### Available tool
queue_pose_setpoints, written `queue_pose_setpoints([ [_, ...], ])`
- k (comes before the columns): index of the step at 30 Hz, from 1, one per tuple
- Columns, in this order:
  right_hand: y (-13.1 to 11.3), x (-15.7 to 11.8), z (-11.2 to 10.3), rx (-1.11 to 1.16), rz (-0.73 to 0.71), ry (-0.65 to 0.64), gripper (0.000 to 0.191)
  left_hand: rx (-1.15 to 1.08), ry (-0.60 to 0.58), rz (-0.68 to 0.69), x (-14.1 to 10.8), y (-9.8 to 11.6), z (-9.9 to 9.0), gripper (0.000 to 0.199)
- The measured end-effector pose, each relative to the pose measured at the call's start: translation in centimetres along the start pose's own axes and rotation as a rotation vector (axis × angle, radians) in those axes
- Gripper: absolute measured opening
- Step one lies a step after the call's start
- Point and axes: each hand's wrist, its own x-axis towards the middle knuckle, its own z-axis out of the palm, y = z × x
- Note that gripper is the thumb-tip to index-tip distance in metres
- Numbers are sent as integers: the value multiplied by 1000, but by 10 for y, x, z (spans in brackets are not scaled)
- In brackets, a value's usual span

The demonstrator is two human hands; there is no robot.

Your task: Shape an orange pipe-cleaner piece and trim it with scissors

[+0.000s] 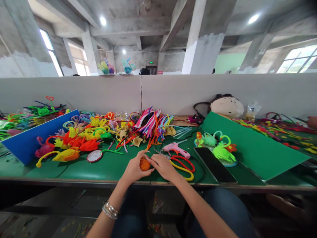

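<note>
Near the table's front edge, my left hand (135, 168) is wrapped round an orange fuzzy ball (144, 164), its thumb below and its fingers above. From the right, my right hand (162, 165) reaches over with its fingers pressed together against the ball's upper right side. Both hands touch the ball, and part of it is hidden by them. Just right of my right hand lie scissors (184, 165) with red and yellow handles. A pink glue gun (177, 149) rests behind the scissors.
Orange and yellow fuzzy birds (65, 154) lie left, beside a blue board (42, 135). A bundle of coloured stems (152, 125) is at the back. To the right are a black phone (215, 164), a green fuzzy bird (224, 154) and a green board (255, 147).
</note>
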Motion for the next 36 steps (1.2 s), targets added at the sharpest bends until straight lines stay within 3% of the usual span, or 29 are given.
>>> queue_pose_setpoints([
  [4,3,1,5,54,39,-9,42,-28,-14,-11,1,0,-1,62],
  [18,0,7,15,618,324,-67,46,-26,-14,-68,1,5,-3,52],
  [21,-4,6,13,505,325,-80,44,-18,-22,-69,1,5,-3,51],
  [27,-14,0,0,-5,159,-10,24,-78,-30,-120,2,2,-2,54],
  [32,-13,4,4,-40,90,19,26,-107,62,-161,4,0,-1,47],
  [36,-11,6,10,-9,115,61,27,-84,106,-145,4,-3,0,42],
])
